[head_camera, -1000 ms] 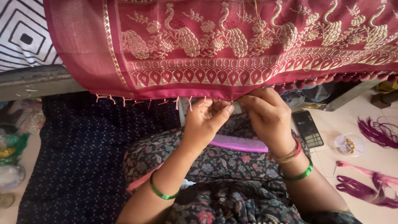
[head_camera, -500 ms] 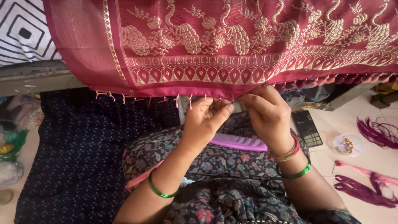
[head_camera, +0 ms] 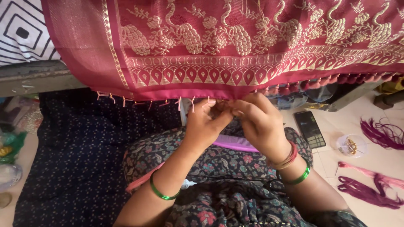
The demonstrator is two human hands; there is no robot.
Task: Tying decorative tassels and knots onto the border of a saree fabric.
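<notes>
A maroon cloth [head_camera: 219,46] with gold woven birds and a patterned border hangs across the top of the head view. Its lower hem carries loose thread ends on the left and a row of small maroon tassels [head_camera: 332,82] on the right. My left hand [head_camera: 206,124] and my right hand [head_camera: 259,122] meet at the hem, fingers pinched together on the hem's threads. Both wrists wear green bangles; the right also has red ones. A purple comb [head_camera: 235,144] lies on my lap just below the hands.
A dark phone [head_camera: 309,128] lies on the floor at right. Beside it sit a small clear dish of pins [head_camera: 350,146] and bundles of magenta thread [head_camera: 370,191]. A dark dotted cloth [head_camera: 71,159] covers the left; a black-and-white cushion [head_camera: 21,31] is top left.
The view has shifted slightly. Both hands stay at the hem, with the fingers working closer together on the threads.
</notes>
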